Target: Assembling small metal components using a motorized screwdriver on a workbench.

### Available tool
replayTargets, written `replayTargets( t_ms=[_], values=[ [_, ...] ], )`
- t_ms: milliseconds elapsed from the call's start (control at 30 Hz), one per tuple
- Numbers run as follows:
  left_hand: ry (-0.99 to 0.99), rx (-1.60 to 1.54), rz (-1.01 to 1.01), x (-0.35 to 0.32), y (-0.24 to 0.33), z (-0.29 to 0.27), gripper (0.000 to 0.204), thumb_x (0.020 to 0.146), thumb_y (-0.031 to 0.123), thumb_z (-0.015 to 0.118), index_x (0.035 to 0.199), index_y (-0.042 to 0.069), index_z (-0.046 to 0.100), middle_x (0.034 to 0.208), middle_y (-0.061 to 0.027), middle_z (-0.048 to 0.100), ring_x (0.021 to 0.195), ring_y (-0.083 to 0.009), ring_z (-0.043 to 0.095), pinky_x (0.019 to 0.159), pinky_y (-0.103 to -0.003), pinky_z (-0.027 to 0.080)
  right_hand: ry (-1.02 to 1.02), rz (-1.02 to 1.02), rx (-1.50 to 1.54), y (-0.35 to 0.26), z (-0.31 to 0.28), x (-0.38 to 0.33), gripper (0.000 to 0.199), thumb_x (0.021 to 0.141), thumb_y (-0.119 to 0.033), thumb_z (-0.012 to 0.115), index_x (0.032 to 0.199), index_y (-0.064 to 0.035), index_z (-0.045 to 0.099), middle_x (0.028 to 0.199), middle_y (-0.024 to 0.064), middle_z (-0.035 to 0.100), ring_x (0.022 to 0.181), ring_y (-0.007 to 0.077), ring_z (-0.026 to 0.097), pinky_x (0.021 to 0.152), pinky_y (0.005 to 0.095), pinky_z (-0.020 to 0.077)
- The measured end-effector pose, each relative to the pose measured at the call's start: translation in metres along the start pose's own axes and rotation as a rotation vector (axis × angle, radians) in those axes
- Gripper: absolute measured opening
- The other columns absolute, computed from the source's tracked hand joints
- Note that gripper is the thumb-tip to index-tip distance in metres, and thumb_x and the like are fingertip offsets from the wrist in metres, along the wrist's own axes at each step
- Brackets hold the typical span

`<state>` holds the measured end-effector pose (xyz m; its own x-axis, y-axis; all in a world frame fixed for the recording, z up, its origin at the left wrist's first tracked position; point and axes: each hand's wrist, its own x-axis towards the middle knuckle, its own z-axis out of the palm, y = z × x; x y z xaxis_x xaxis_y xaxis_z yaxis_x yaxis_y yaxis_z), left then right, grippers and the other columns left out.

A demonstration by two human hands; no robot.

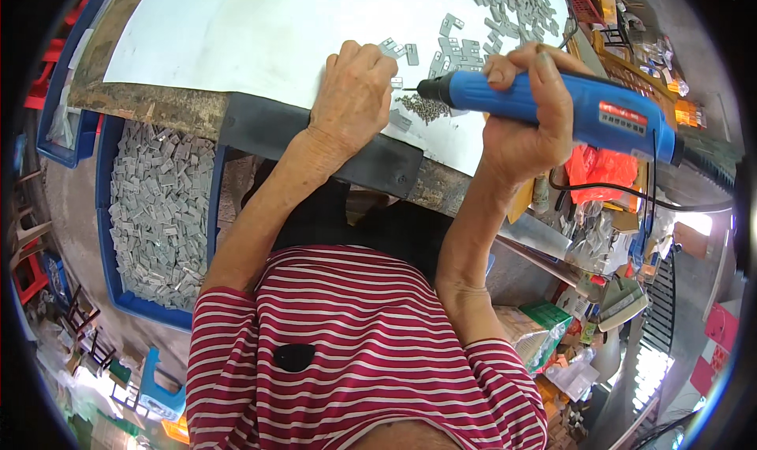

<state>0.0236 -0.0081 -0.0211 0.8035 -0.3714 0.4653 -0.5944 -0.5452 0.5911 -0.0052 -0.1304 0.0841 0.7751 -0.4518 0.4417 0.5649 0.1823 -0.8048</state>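
Note:
My right hand is wrapped round a blue electric screwdriver, which lies level with its black nose and thin bit pointing left. The bit's tip reaches a small grey rectangular piece at the fingertips of my left hand. That hand is closed, its fingers curled and partly hiding the piece. Just below the bit is a little heap of small screws. Another grey piece lies near the heap, and several more grey pieces are scattered beyond the screwdriver.
White sheeting covers the worktable, with a dark strip along its near edge. A large pile of grey pieces sits far right. Left below stands a blue crate full of grey pieces. A black cable hangs at right.

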Motion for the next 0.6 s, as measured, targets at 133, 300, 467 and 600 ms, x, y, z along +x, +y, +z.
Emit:
replayTargets(
  t_ms=[133, 300, 467, 600],
  values=[
    [-0.019, -0.014, -0.013, 0.000, -0.001, 0.001, 0.008, 0.070, 0.001, 0.056, 0.077, 0.003, 0.057, 0.081, -0.0092, 0.051, 0.081, -0.0245, 0.048, 0.070, -0.035, 0.040, -0.075, -0.039, -0.107, 0.011, 0.011, 0.006, 0.014, 0.070, -0.002, 0.065, 0.080, 0.0027, 0.056, 0.058, 0.0091, 0.058, 0.049, 0.0145, 0.057, 0.051, 0.0251, 0.0476],
    [0.000, -0.058, -0.022, 0.001, -0.003, 0.004, 0.006, 0.070, 0.000, 0.054, 0.076, 0.002, 0.057, 0.076, -0.0105, 0.051, 0.079, -0.0255, 0.050, 0.070, -0.036, 0.042, -0.116, -0.049, -0.127, 0.020, 0.019, 0.012, 0.012, 0.069, -0.003, 0.066, 0.077, 0.0015, 0.058, 0.057, 0.0083, 0.059, 0.049, 0.0145, 0.058, 0.051, 0.0250, 0.0479],
    [-0.010, -0.062, -0.040, 0.001, -0.002, 0.004, 0.006, 0.071, 0.000, 0.054, 0.076, 0.001, 0.057, 0.076, -0.0110, 0.052, 0.079, -0.0259, 0.050, 0.070, -0.035, 0.042, -0.122, -0.010, -0.199, 0.023, 0.022, 0.014, 0.011, 0.067, -0.002, 0.067, 0.073, 0.0000, 0.059, 0.056, 0.0067, 0.059, 0.048, 0.0139, 0.058, 0.051, 0.0235, 0.0473],
    [0.001, -0.071, -0.036, 0.001, -0.002, 0.004, 0.006, 0.071, 0.000, 0.055, 0.076, 0.001, 0.058, 0.075, -0.0106, 0.052, 0.079, -0.0254, 0.051, 0.070, -0.035, 0.042, -0.218, -0.055, -0.332, 0.021, 0.023, 0.015, 0.016, 0.069, 0.003, 0.060, 0.082, 0.0068, 0.051, 0.061, 0.0137, 0.054, 0.050, 0.0202, 0.054, 0.051, 0.0290, 0.0442]
  ],
)
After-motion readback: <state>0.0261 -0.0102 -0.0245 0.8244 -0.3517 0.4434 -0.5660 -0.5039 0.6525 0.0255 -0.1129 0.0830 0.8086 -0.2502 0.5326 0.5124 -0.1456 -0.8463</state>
